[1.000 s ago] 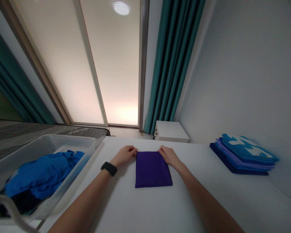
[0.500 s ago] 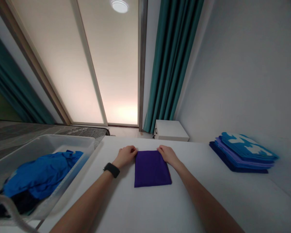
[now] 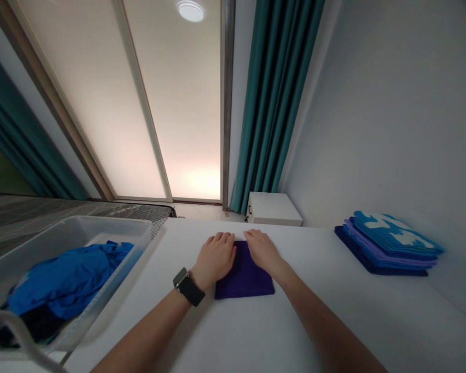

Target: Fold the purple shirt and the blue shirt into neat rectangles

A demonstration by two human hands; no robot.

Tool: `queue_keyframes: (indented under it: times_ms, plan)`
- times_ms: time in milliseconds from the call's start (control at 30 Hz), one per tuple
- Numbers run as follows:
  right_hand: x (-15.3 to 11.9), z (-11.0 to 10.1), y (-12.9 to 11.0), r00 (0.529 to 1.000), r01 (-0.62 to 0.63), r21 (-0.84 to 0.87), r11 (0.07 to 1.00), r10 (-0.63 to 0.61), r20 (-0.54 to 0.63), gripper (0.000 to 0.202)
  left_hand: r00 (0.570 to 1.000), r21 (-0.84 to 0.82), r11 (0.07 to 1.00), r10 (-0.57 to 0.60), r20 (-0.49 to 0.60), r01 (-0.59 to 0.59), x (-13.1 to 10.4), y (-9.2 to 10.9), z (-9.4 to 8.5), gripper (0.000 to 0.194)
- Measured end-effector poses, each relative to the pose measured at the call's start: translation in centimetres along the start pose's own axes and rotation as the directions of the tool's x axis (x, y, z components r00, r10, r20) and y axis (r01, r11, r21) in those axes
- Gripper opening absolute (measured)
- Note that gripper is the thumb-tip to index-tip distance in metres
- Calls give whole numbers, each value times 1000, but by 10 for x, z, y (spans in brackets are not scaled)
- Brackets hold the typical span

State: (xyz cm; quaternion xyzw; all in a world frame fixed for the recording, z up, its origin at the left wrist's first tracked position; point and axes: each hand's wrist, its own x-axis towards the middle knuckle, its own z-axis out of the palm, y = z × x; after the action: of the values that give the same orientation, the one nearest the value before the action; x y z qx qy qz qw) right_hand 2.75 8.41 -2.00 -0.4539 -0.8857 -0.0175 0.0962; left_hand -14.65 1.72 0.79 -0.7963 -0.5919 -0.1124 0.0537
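Folded purple cloth (image 3: 246, 280) lies under the left hand (image 3: 215, 259), fingers extended, and right hand (image 3: 264, 252), its grip unclear.

Hands, two: left hand (image 3: 217, 259) and right hand (image 3: 263, 251), both upon one folded purple cloth (image 3: 248, 284) toward the far edge of one white table (image 3: 233, 336). Wristwatches, one (image 3: 190, 288). Stacks of folded cloth, one (image 3: 388, 246), near the far right corner; layers more than three, exact number indistinct. Plastic bins, one (image 3: 112, 223), at the left edge; within, one bright blue garment (image 3: 66, 280) over dark fabric (image 3: 39, 324), pieces uncountable. Beyond the far edge: one white cabinet (image 3: 275, 208), two teal curtains (image 3: 277, 103).
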Motion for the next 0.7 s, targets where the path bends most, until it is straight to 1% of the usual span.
queue_keyframes:
  times_ms: [67, 133, 233, 300, 367, 467, 600, 700]
  plan:
    - [-2, 5, -4, 998, 59, 56, 997, -59, -2, 42, 999, 27, 999, 33, -1, -33, -6, 13, 10, 43]
    - [-3, 13, -4, 998, 68, 96, 993, -68, 4, 46, 1000, 36, 999, 23, -6, -22, -10, 18, 24, 48]
    - [-5, 25, -1, 999, 12, 122, 992, -18, 48, 49, 1000, 34, 999, 4, -3, -3, -14, 16, 42, 52]
    - [-6, 32, 1, 997, -32, 130, 991, 23, 72, 51, 1000, 32, 999, 0, -5, 0, -15, 14, 48, 53]
    - [-7, 38, 2, 996, -59, 140, 988, 50, 73, 53, 1000, 32, 999, -3, -20, 4, -16, 13, 50, 54]
    - [-7, 43, 2, 996, -61, 154, 986, 51, 70, 55, 999, 32, 999, -4, -32, 5, -17, 15, 50, 55]
    - [-8, 44, 3, 996, -62, 162, 985, 51, 70, 56, 1000, 17, 1000, -10, -14, 10, -18, 16, 50, 55]
    - [-8, 43, 3, 997, -61, 169, 984, 50, 66, 55, 999, -34, 999, -29, -21, 28, -15, 10, 49, 52]
